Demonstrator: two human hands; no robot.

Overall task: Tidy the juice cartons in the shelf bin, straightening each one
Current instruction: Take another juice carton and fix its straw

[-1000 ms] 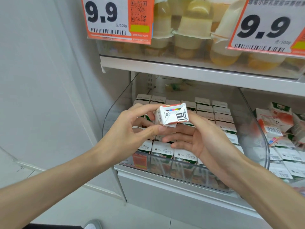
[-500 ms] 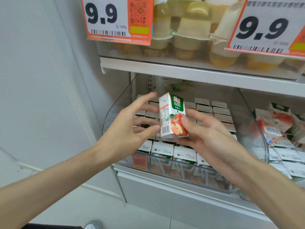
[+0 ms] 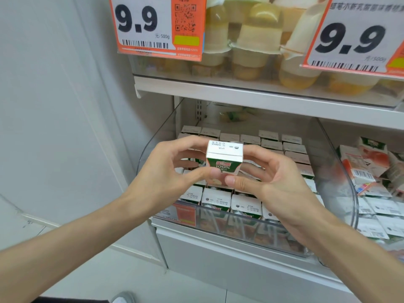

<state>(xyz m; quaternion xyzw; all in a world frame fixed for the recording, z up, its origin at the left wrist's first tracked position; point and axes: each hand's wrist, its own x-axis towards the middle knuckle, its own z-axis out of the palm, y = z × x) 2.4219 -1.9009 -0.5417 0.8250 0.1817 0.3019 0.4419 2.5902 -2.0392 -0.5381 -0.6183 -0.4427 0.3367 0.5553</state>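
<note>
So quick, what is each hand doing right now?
Left hand: closed, pinching the juice carton.
Right hand: closed, holding the same juice carton.

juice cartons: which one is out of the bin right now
The carton pinched between the left hand and right hand, held over the bin, white top and green 100% face showing; the other cartons stand in rows inside.

Left hand, right hand; fingertips around carton
</note>
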